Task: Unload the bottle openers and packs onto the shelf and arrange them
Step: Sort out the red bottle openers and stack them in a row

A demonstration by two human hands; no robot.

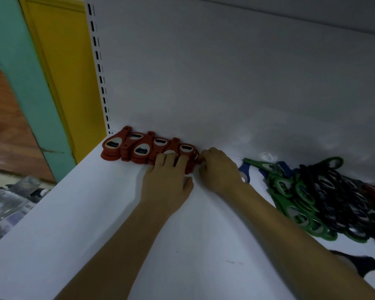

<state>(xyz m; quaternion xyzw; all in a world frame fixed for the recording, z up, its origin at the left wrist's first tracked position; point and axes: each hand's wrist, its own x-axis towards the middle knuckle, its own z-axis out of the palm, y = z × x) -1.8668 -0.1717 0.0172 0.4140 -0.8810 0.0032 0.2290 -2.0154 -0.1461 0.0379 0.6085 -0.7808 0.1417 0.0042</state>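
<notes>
A: On the near stretch of the white shelf (121, 245) nothing lay but the person's two bare forearms, reaching in. What were the hands doing?

B: The left hand (167, 182) lay flat, fingers spread, pressing on the near end of the red bottle openers (139, 148). The right hand (220, 169) was curled at the row's right end, fingertips touching the last stack; whether it actually gripped one, I couldn't tell.

A: And where were the red ones?

B: Far left, in short overlapping stacks, tight against the back panel (225, 72).

A: How would they handle, in your view?

B: Light, stiff and flat, I'd judge, plastic round a metal insert. Stacks like that probably slide and fan out easily, so I'd square them by the outer edges, or lift one by its narrow handle.

A: What else was about?

B: To the right, well apart from the hands, a tangled heap: green openers (301, 204), black openers (338, 191) behind them, and a few blue openers (246, 169) just beside the right wrist. Something orange showed at the right edge, too cropped to name.

A: Anything in the way?

B: The blue ones sat close to the right hand and might get nudged. Off the shelf's near left corner lay clear plastic packs (11, 200), blurred. Farther left stood a yellow panel (67, 83) and a teal one.
</notes>
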